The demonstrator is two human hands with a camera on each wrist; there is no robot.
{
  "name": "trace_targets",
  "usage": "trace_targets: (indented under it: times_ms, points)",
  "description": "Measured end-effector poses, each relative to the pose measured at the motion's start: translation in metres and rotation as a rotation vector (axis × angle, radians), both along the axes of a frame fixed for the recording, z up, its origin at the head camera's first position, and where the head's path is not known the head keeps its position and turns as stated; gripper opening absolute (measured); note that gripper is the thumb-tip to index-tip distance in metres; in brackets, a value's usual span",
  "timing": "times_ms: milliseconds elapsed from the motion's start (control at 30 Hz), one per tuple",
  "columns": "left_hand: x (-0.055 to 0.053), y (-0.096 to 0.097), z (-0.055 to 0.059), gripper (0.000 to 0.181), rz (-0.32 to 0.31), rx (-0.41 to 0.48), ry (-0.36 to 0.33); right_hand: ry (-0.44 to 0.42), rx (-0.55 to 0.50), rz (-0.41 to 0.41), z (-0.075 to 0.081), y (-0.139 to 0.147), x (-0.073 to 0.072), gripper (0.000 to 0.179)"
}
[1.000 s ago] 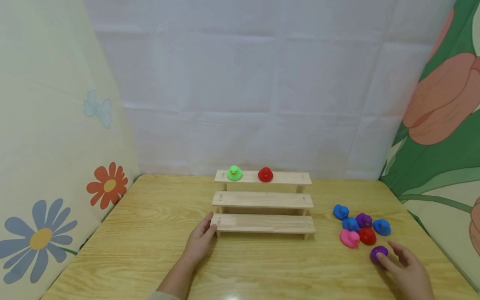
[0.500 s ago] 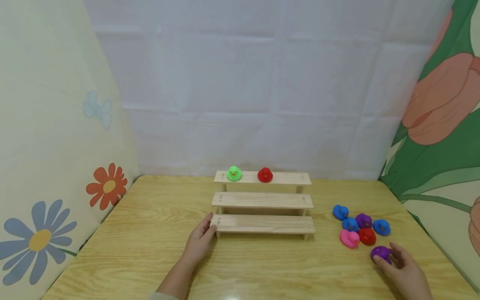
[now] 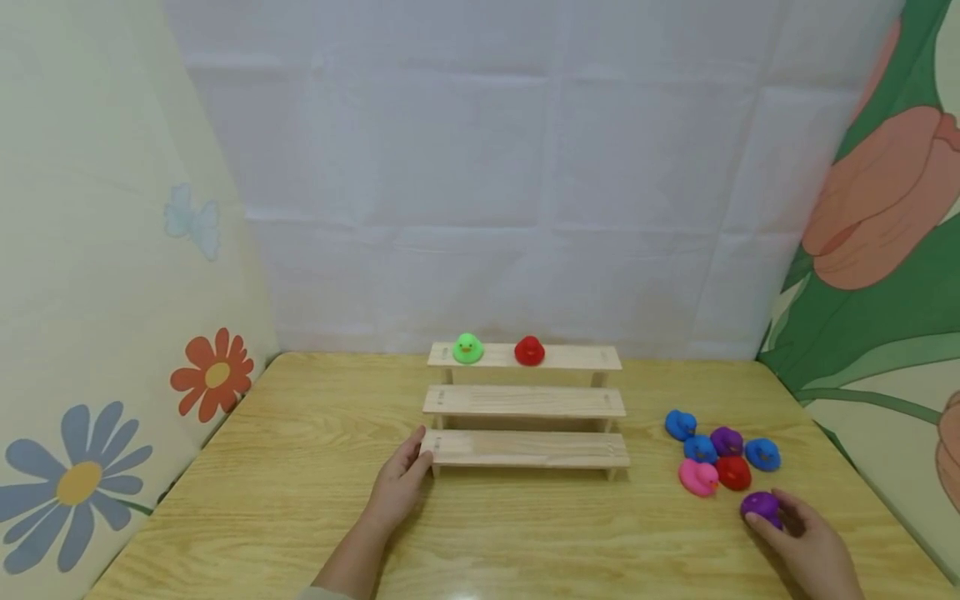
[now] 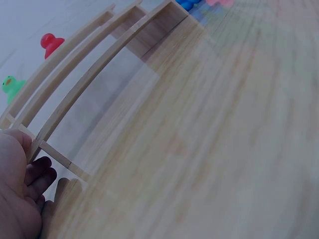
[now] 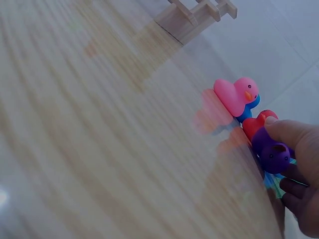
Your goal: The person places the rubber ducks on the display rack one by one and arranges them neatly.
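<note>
A three-tier wooden stand (image 3: 525,448) is on the table, and my left hand (image 3: 398,477) grips the left end of its lowest step. In the left wrist view the thumb lies on the board (image 4: 82,79) while the fingers curl beneath. On the top step sit a green rubber duck (image 3: 468,348) and a red rubber duck (image 3: 529,351). At the right, my right hand (image 3: 812,543) holds a purple rubber duck (image 3: 761,507) between thumb and fingers, low at the table. The right wrist view shows the purple duck (image 5: 271,152) with its face toward the camera.
Behind the held duck are grouped a pink duck (image 3: 698,477), a red duck (image 3: 734,473), another purple duck (image 3: 727,442) and blue ducks (image 3: 763,455). A white cloth (image 3: 487,167) hangs behind the table (image 3: 315,433). Patterned panels (image 3: 90,292) flank both sides.
My right hand's thumb and fingers have closed round the purple duck, which has turned in the grip. The left hand stays at the stand's end.
</note>
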State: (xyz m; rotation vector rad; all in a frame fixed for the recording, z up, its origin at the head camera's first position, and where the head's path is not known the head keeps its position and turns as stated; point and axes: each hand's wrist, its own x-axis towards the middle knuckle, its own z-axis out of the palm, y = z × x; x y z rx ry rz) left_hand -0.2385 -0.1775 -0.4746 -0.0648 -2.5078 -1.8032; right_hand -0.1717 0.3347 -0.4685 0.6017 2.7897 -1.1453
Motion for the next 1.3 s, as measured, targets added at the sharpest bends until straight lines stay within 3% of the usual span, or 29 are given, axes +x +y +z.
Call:
trace_targets:
  times_ms: [267,433,700,1133,1300]
  points:
    - [0.0,0.0,-0.001,0.054,0.01,-0.006,-0.019,0.016,-0.02,-0.001,0.001,-0.004,0.0,0.103]
    - [0.001,0.0,-0.001,0.054,0.009,-0.006,-0.018,0.081,-0.042,-0.002,0.004,-0.01,0.0,0.094]
    - [0.002,0.0,0.0,0.055,0.001,-0.007,0.0,0.144,-0.185,-0.044,0.008,-0.019,-0.007,0.085]
    - [0.0,0.0,0.001,0.055,-0.015,0.021,0.005,0.169,-0.289,-0.062,0.015,-0.034,-0.009,0.081]
    - [0.002,0.0,0.002,0.056,-0.027,0.023,0.005,0.22,-0.306,-0.061,0.014,-0.036,-0.008,0.081]
